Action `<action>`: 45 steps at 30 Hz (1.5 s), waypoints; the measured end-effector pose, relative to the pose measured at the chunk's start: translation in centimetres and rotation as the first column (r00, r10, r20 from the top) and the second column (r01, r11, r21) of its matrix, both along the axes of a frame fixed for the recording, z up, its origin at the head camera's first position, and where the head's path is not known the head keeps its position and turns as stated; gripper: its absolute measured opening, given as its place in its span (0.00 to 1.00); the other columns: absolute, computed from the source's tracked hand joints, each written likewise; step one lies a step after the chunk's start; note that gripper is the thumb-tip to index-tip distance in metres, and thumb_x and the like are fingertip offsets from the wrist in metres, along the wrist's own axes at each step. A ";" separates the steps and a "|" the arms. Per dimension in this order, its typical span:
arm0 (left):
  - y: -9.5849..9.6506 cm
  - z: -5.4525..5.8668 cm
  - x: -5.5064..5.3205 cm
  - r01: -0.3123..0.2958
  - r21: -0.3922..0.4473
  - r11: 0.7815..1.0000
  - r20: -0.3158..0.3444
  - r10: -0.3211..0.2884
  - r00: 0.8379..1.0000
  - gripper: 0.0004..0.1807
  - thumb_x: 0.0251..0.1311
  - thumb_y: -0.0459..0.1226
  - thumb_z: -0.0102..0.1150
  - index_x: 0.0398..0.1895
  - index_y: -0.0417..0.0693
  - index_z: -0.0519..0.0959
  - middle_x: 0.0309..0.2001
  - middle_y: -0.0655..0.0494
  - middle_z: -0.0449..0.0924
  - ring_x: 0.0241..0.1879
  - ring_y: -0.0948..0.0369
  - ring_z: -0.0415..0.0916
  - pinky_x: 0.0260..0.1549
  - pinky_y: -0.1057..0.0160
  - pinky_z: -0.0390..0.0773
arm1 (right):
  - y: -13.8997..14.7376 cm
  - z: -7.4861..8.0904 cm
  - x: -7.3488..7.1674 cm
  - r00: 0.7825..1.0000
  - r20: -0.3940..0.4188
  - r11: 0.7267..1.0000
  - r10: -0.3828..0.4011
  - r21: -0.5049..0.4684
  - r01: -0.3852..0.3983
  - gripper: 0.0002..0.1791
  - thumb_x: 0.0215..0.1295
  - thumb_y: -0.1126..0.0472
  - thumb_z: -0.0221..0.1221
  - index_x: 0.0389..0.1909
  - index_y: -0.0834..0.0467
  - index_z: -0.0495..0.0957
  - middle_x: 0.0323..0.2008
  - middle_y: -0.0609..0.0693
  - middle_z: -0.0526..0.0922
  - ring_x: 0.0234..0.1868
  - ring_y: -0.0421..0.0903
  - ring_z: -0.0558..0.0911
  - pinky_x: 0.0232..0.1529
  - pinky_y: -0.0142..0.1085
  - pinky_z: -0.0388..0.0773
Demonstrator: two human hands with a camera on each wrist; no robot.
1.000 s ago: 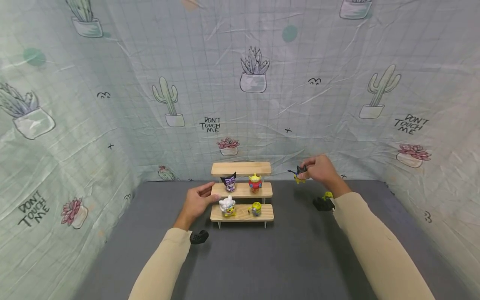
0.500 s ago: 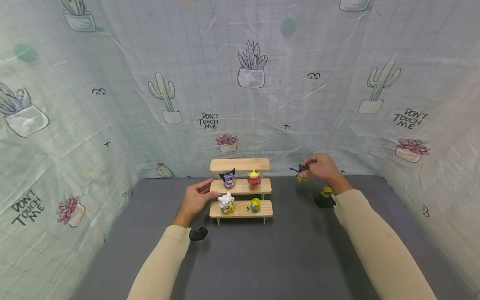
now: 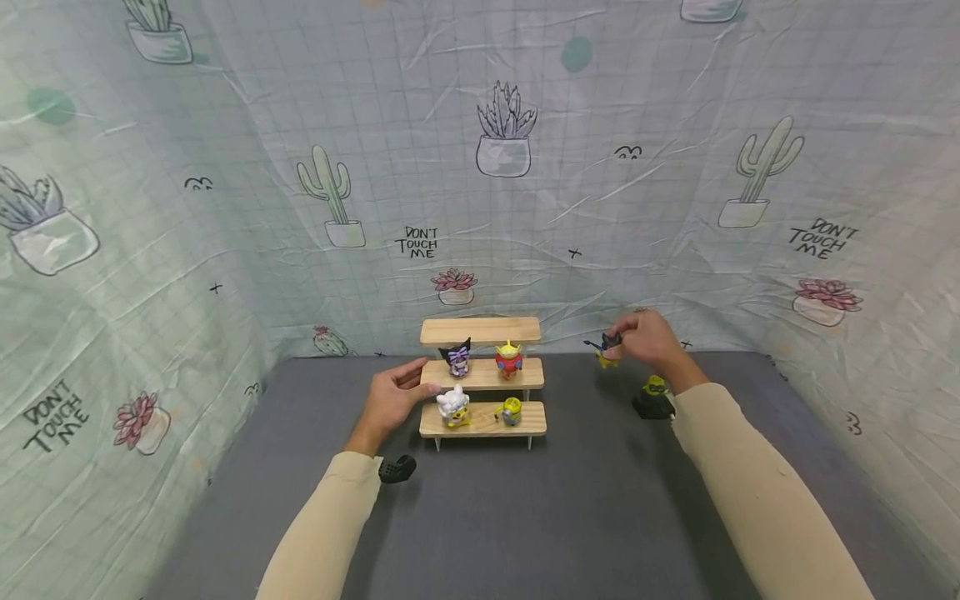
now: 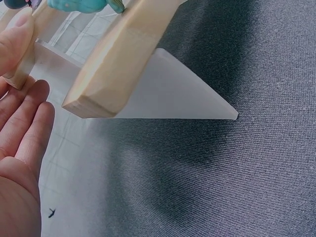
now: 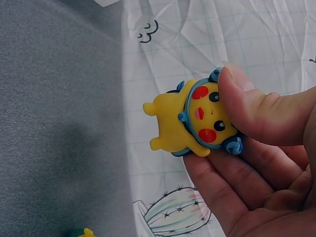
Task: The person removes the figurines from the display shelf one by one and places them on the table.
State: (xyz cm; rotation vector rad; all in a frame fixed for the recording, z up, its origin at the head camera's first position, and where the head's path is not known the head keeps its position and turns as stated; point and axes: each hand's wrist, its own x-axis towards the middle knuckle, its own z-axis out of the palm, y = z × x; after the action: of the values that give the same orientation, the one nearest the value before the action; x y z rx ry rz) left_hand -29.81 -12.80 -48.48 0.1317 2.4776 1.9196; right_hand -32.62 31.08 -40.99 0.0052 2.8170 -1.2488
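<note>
My left hand [image 3: 390, 404] grips the left end of the middle board of a three-tier wooden display stand [image 3: 483, 419]. In the left wrist view its thumb [image 4: 15, 44] lies on the board, with fingers beneath. On the middle tier stand a black-and-purple figurine [image 3: 458, 360] and a red one with a yellow top [image 3: 508, 362]. A white-and-yellow figurine [image 3: 453, 407] and a small yellow-and-grey one [image 3: 511, 411] are on the lowest tier. Right of the stand, my right hand [image 3: 647, 340] pinches a yellow Pikachu figurine [image 5: 173, 121] with a blue hood by its head, above the table.
Another yellow figurine [image 3: 655, 387] is near my right wrist, partly hidden by the black wrist camera [image 3: 651, 407]. The stand's top board [image 3: 480, 331] bears nothing. A grey cloth [image 3: 480, 525] covers the table; a cactus-print curtain [image 3: 637, 217] encloses the back and sides.
My right hand has shifted slightly right with the Pikachu figurine still pinched. The left hand keeps its grip on the stand. The head view has tilted a little.
</note>
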 end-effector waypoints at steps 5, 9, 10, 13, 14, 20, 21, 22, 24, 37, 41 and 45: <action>0.1 0.0 0.0 -0.006 0.012 1.000 0.005 0.006 1.000 0.35 0.61 0.33 0.75 0.72 0.43 0.75 0.69 0.40 0.77 0.69 0.47 0.77 0.64 0.52 0.83 | 0.2 -0.3 -0.1 1.000 0.010 1.000 -0.008 0.000 0.008 0.18 0.62 0.63 0.73 0.52 0.65 0.85 0.65 0.69 0.75 0.65 0.68 0.75 0.62 0.62 0.79; 0.1 -0.1 0.0 -0.004 -0.001 1.000 0.009 0.004 1.000 0.35 0.60 0.35 0.75 0.72 0.45 0.75 0.69 0.41 0.78 0.69 0.47 0.77 0.64 0.51 0.83 | 0.5 -0.5 -0.1 1.000 0.019 1.000 -0.017 0.009 0.017 0.18 0.63 0.63 0.72 0.51 0.65 0.85 0.66 0.69 0.76 0.68 0.68 0.73 0.64 0.61 0.78; 0.1 -0.1 0.0 -0.003 -0.003 1.000 0.009 0.003 1.000 0.35 0.60 0.35 0.75 0.72 0.45 0.75 0.69 0.41 0.78 0.69 0.47 0.77 0.64 0.51 0.83 | 0.5 -0.6 -0.1 1.000 0.019 1.000 -0.018 0.013 0.018 0.18 0.63 0.63 0.72 0.51 0.66 0.85 0.65 0.69 0.77 0.67 0.68 0.74 0.63 0.61 0.79; 0.2 0.0 0.0 -0.003 -0.004 1.000 0.010 0.003 1.000 0.35 0.61 0.35 0.75 0.72 0.46 0.75 0.69 0.41 0.77 0.69 0.47 0.77 0.64 0.51 0.83 | 0.6 -0.7 0.0 1.000 0.009 0.999 -0.027 0.025 0.027 0.18 0.62 0.62 0.73 0.50 0.65 0.86 0.60 0.68 0.81 0.62 0.66 0.78 0.60 0.58 0.81; 0.2 0.0 0.1 -0.004 -0.003 1.000 0.011 0.004 1.000 0.35 0.61 0.35 0.75 0.73 0.46 0.75 0.70 0.41 0.77 0.69 0.47 0.77 0.64 0.51 0.83 | 0.7 -0.8 0.1 1.000 0.001 0.999 -0.027 0.031 0.027 0.18 0.62 0.62 0.74 0.50 0.65 0.86 0.58 0.67 0.82 0.61 0.65 0.78 0.58 0.57 0.82; 0.1 0.1 0.2 -0.008 -0.008 1.000 0.017 0.008 1.000 0.35 0.62 0.34 0.74 0.73 0.43 0.74 0.70 0.41 0.76 0.70 0.47 0.76 0.64 0.50 0.83 | 0.8 -1.2 0.3 1.000 -0.015 0.999 -0.021 0.049 0.022 0.18 0.61 0.62 0.74 0.49 0.65 0.86 0.56 0.66 0.82 0.54 0.62 0.81 0.51 0.52 0.83; 0.1 0.1 0.2 -0.008 -0.010 1.000 0.015 0.008 1.000 0.35 0.62 0.34 0.73 0.73 0.43 0.74 0.70 0.41 0.76 0.70 0.46 0.76 0.64 0.50 0.83 | 0.8 -1.3 0.2 1.000 -0.013 0.999 -0.022 0.049 0.022 0.18 0.61 0.61 0.74 0.49 0.65 0.86 0.56 0.66 0.82 0.54 0.62 0.81 0.51 0.52 0.83; 0.1 0.1 0.2 -0.009 -0.014 1.000 0.011 0.009 1.000 0.35 0.62 0.34 0.74 0.73 0.43 0.74 0.70 0.41 0.77 0.69 0.46 0.77 0.64 0.50 0.83 | 0.9 -1.3 0.2 1.000 -0.011 0.998 -0.024 0.053 0.025 0.18 0.61 0.61 0.74 0.50 0.65 0.86 0.57 0.66 0.81 0.54 0.62 0.80 0.51 0.52 0.83; 0.2 0.1 0.1 -0.011 -0.018 1.000 0.004 0.011 1.000 0.35 0.62 0.34 0.74 0.73 0.44 0.74 0.69 0.41 0.77 0.69 0.46 0.77 0.64 0.50 0.83 | 1.0 -1.4 0.2 1.000 -0.001 0.998 -0.027 0.050 0.027 0.19 0.61 0.61 0.74 0.51 0.65 0.86 0.58 0.66 0.81 0.56 0.63 0.80 0.54 0.54 0.82; 0.2 0.1 0.0 -0.001 -0.029 1.000 0.003 0.001 1.000 0.35 0.63 0.34 0.73 0.74 0.42 0.73 0.69 0.40 0.77 0.69 0.46 0.77 0.63 0.51 0.84 | 1.6 -2.1 0.1 0.997 0.065 0.999 -0.042 0.025 0.040 0.19 0.62 0.60 0.73 0.52 0.62 0.86 0.64 0.67 0.78 0.63 0.66 0.77 0.56 0.56 0.81; 0.2 0.2 0.0 -0.008 -0.031 0.999 0.000 0.008 1.000 0.35 0.63 0.33 0.73 0.73 0.41 0.73 0.69 0.40 0.78 0.69 0.47 0.77 0.64 0.51 0.83 | 1.7 -2.4 0.1 0.997 0.061 0.999 -0.045 0.033 0.043 0.19 0.62 0.59 0.74 0.51 0.62 0.86 0.63 0.67 0.80 0.58 0.63 0.79 0.50 0.49 0.80; 0.3 0.3 0.0 -0.010 -0.033 0.999 0.002 0.010 1.000 0.35 0.63 0.33 0.73 0.73 0.41 0.73 0.69 0.40 0.77 0.69 0.46 0.77 0.64 0.51 0.83 | 1.7 -2.6 0.0 0.997 0.063 0.998 -0.044 0.037 0.042 0.18 0.61 0.59 0.74 0.49 0.62 0.86 0.62 0.67 0.80 0.55 0.60 0.78 0.48 0.45 0.78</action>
State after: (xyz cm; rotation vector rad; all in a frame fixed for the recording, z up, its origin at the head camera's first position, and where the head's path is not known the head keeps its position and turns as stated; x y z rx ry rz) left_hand -29.81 -12.52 -48.19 0.1168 2.5126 1.8801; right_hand -32.60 32.83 -43.57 0.1061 2.7986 -1.1842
